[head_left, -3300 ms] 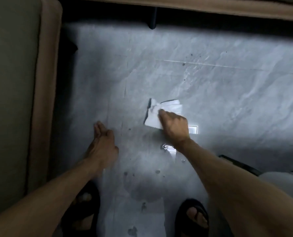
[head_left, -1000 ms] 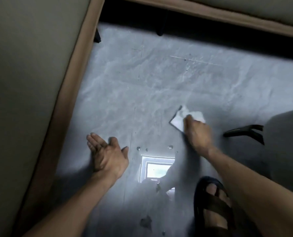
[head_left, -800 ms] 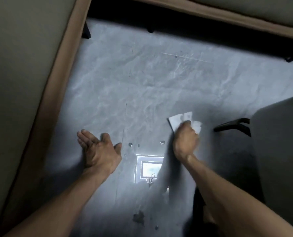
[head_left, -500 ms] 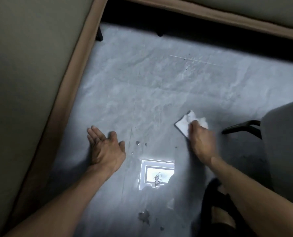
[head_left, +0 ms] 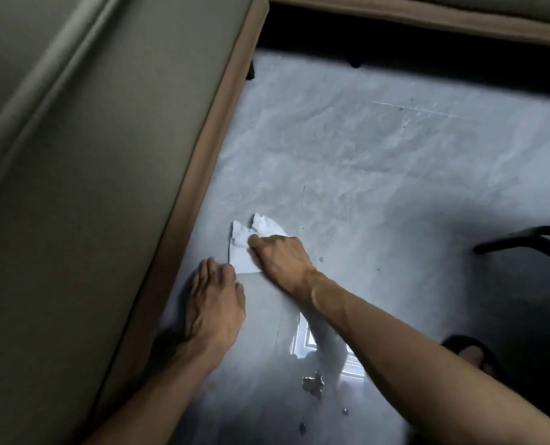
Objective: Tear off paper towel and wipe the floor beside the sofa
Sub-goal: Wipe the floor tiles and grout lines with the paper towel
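- Paper towel (head_left: 244,245): crumpled white sheet on the grey floor (head_left: 379,187), just beside the sofa's tan base trim (head_left: 203,175); contact with the trim cannot be confirmed
- Right hand (head_left: 280,258): fingers (head_left: 257,248) curled over the sheet's right part, bunching it and pressing it down
- Left hand (head_left: 214,303): flat on the floor, fingers (head_left: 211,273) straight and close together, tips just beside the towel's near corner; holds nothing, judged a prop
- Step in hand: tear-off done, wiping under way along the sofa edge
- Outstanding: small droplets (head_left: 321,260) just right of the right hand; a blotch (head_left: 314,383) with specks nearer the person
- Next move calls for firm downward pressure and a sweep toward those marks, clear of the left hand
- Periphery: black chair leg (head_left: 517,239) and sandalled foot (head_left: 469,351), well apart at right
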The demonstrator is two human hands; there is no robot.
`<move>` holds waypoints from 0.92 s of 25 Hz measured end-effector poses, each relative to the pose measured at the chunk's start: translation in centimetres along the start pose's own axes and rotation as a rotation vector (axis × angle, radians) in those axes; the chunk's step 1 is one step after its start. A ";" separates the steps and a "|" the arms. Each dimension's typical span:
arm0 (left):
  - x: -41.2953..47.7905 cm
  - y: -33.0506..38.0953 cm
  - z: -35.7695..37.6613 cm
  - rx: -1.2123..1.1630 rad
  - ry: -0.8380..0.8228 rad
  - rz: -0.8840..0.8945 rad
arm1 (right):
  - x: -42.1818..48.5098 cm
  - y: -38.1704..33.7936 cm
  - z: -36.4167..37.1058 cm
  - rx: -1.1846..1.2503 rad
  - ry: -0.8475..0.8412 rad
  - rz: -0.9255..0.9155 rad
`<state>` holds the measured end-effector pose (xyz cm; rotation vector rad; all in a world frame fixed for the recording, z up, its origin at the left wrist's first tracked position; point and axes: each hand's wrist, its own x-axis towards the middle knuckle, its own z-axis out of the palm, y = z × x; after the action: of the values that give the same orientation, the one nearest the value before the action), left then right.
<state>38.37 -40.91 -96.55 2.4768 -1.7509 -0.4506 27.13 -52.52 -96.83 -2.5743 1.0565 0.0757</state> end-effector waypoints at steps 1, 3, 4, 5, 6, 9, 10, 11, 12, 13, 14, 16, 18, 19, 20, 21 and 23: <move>-0.1 0.0 0.1 0.008 -0.045 -0.025 | -1.5 2.8 -0.4 -0.102 -0.034 -0.041; 0.1 0.7 0.2 0.028 -0.130 -0.091 | -6.5 10.3 -1.9 -0.260 0.023 0.226; 0.2 1.3 0.3 0.039 -0.165 -0.113 | -9.7 13.7 -2.9 -0.279 0.076 0.461; 0.3 1.9 0.6 0.043 -0.188 -0.126 | -12.6 16.0 -3.4 -0.256 0.149 0.703; 0.3 2.4 0.9 0.046 -0.200 -0.132 | -14.2 16.8 -3.4 -0.216 0.249 0.920; 0.7 2.5 1.3 0.051 -0.228 -0.146 | -9.8 11.3 -2.2 -0.139 0.445 1.277; 0.8 2.4 1.3 0.035 -0.233 -0.149 | -6.4 8.0 -1.7 -0.021 0.442 1.187; 1.0 2.2 1.1 0.014 -0.225 -0.152 | -2.9 4.3 -1.0 0.094 0.389 0.981; 1.1 2.1 1.0 -0.003 -0.212 -0.150 | -0.3 0.7 -0.3 0.169 0.284 0.726; 1.2 2.0 0.9 -0.010 -0.204 -0.145 | 1.1 -1.6 0.3 0.149 0.185 0.487; 1.2 2.0 0.9 -0.010 -0.205 -0.137 | 1.4 -1.9 0.4 0.058 0.144 0.306; 0.8 2.0 0.9 -0.001 -0.224 -0.142 | -0.8 2.8 -0.2 -0.120 0.133 0.134; 0.7 2.2 0.9 -0.004 -0.230 -0.142 | -4.6 9.6 -2.1 -0.241 0.130 0.409; 0.6 2.2 0.9 -0.015 -0.224 -0.147 | -5.9 11.5 -3.2 -0.187 0.214 0.641; 0.6 2.2 1.0 -0.024 -0.213 -0.145 | -6.4 12.0 -3.4 -0.072 0.314 0.869; 0.6 2.3 1.0 -0.025 -0.204 -0.139 | -5.9 10.9 -3.2 -0.003 0.380 0.986; 0.6 2.3 1.3 -0.010 -0.186 -0.126 | -2.6 5.7 -0.7 0.043 0.345 0.790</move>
<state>36.11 -42.15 -97.41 2.6238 -1.6529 -0.7194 21.26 -54.72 -97.40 -2.0138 2.1118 -0.1985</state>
